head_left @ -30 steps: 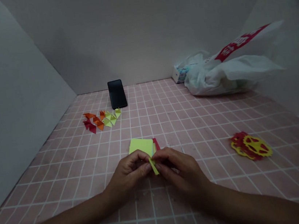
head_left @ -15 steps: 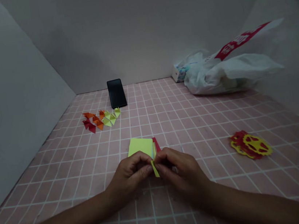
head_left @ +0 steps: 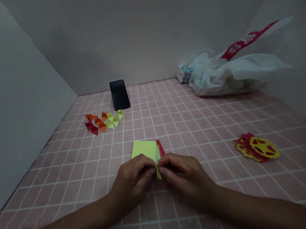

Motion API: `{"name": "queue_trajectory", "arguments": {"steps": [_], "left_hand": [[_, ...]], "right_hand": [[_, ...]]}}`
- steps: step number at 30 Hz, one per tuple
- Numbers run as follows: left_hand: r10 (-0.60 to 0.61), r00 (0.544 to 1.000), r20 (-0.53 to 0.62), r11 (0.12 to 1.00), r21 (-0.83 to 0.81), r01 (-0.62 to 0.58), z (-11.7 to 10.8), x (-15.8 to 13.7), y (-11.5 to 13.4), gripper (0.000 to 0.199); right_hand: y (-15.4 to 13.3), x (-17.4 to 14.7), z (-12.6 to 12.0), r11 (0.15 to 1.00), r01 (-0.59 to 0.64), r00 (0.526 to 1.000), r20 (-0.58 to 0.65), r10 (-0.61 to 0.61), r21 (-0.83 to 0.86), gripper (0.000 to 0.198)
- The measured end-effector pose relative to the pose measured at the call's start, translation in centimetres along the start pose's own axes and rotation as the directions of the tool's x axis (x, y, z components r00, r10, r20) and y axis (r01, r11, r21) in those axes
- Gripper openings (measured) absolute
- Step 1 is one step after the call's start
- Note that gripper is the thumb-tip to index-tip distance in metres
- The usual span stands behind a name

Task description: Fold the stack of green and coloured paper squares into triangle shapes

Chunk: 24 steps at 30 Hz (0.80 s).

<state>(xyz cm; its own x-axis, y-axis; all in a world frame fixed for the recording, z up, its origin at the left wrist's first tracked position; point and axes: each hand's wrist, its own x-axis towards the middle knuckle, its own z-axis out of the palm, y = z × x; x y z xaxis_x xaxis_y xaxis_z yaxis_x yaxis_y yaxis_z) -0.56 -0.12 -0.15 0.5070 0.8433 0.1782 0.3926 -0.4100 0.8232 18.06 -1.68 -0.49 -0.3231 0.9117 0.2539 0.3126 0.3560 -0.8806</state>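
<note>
A small folded piece of yellow paper point(head_left: 158, 173) is pinched between both hands, mostly hidden by the fingers. My left hand point(head_left: 134, 177) grips its left side between thumb and forefinger. From the right, my right hand point(head_left: 183, 170) pinches the same paper, the fingertips of both hands nearly meeting. Just behind the hands lies a stack of square paper point(head_left: 145, 148), light yellow on top, with a red sheet point(head_left: 161, 149) showing at its right edge.
Several small folded paper pieces point(head_left: 100, 123) in red, orange and yellow lie at the back left. Behind them a black phone point(head_left: 120, 94) leans up. Red and yellow paper cutouts point(head_left: 259, 148) lie at right. A white plastic bag point(head_left: 221, 79) and a box point(head_left: 183, 73) stand at the back right.
The fingertips have drawn slightly closer together on the yellow paper, and less of it shows between them. Everything on the table stays in place.
</note>
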Motion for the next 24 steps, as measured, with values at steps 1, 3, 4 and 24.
{"name": "queue_trajectory", "arguments": {"steps": [1, 3, 4, 24], "left_hand": [[0.01, 1.0, -0.002, 1.0, 0.014, -0.01, 0.01, -0.02, -0.01, 0.012], [0.025, 1.0, -0.004, 0.999, 0.037, -0.024, 0.02, -0.06, 0.0, 0.012], [0.03, 1.0, -0.004, 0.998, 0.047, -0.03, 0.03, -0.08, 0.02, 0.012], [0.07, 0.996, -0.049, 0.993, 0.096, -0.065, -0.05, -0.22, 0.19, 0.011]], "right_hand": [[0.03, 0.02, 0.04, 1.0, -0.019, 1.0, 0.003, 0.019, 0.019, 0.012], [0.11, 0.06, 0.11, 0.997, -0.05, 0.999, 0.011, 0.049, 0.056, 0.012], [0.15, 0.07, 0.14, 0.996, -0.059, 0.998, 0.013, 0.058, 0.066, 0.012], [-0.17, 0.3, 0.24, 0.954, -0.189, 0.979, -0.024, 0.2, 0.232, 0.01]]}}
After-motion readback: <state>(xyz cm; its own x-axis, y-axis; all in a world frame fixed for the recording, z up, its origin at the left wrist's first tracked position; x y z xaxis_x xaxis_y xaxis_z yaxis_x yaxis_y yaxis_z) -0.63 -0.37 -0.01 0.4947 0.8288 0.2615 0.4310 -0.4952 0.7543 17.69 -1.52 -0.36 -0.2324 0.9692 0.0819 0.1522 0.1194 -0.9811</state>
